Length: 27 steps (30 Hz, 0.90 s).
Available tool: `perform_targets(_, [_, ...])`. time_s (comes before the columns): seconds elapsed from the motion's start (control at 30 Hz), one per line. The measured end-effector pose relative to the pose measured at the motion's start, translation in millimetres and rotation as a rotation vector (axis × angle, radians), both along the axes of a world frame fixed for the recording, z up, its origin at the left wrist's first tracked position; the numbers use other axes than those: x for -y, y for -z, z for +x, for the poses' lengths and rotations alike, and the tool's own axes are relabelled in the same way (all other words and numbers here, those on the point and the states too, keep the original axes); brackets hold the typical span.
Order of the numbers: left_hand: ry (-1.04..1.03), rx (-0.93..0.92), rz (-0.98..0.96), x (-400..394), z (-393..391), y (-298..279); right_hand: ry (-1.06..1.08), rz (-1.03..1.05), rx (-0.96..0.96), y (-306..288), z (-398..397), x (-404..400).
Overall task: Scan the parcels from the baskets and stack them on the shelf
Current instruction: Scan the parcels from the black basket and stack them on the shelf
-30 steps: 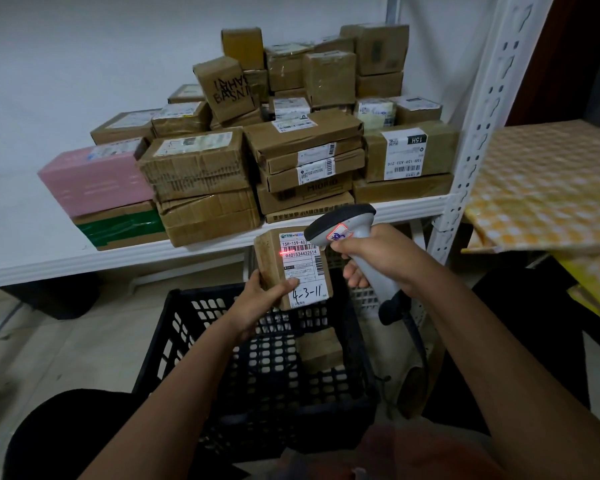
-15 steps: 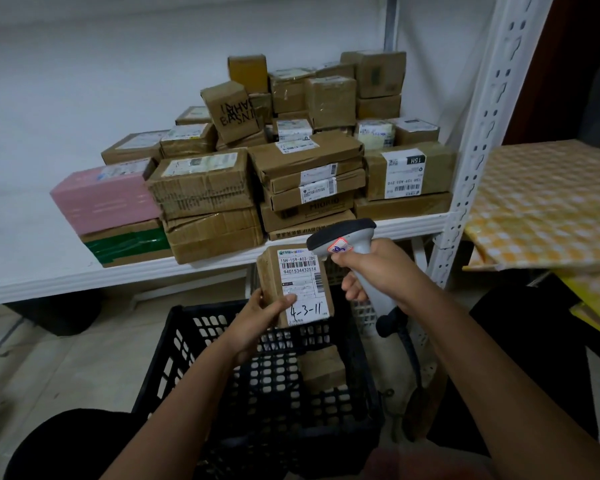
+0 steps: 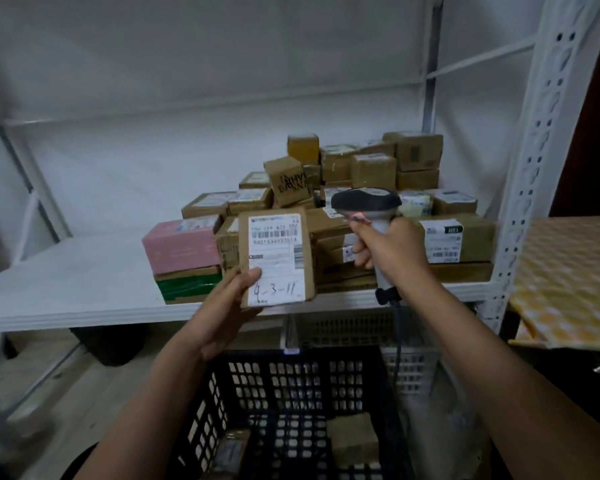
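Hands [image 3: 222, 306] raised with parcel [image 3: 278, 254], scanner [image 3: 368, 209]

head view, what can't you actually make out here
- Parcel in the left hand: the label's small print is motion-blurred.
- Scanner: the right hand covers the trigger.
- Black basket: its near side is cut off by the bottom edge.
- Shelf stack: rear boxes are hidden behind front ones.

Taking the shelf [image 3: 84, 289] as landmark: a heap of parcels [image 3: 361, 188] is stacked on its right part, a held parcel [image 3: 278, 258] and a barcode scanner [image 3: 368, 206] are before the heap, and a crate [image 3: 291, 410] stands below the shelf's front edge with two parcels in it.
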<state>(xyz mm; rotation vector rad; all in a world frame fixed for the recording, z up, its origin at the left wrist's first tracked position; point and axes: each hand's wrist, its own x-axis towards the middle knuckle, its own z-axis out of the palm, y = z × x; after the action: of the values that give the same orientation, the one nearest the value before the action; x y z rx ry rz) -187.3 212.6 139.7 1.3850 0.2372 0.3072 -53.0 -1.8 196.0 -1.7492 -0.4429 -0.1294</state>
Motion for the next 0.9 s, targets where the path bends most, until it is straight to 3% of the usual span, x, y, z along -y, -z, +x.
perform_targets(0.17, [-0.135, 0.119, -0.161, -29, 10, -52, -0.042, -0.06, 0.045, -24, 9, -21])
perform_targets(0.3, [-0.27, 0.129, -0.159, -56, 36, -90, -0.061, -0.115, 0.076, -37, 24, -41])
perform_targets(0.63, [-0.282, -0.179, -0.022, -138, 137, -158, -0.043, -0.206, 0.097, -40, 64, -76])
perform_targets(0.73, [-0.327, -0.27, 0.132, -148, 159, -158, -0.047, -0.225, 0.096, -37, 73, -82])
perform_targets(0.9, [-0.363, -0.185, 0.247, -160, 186, -146, -0.062, -0.242, 0.075, -30, 83, -95])
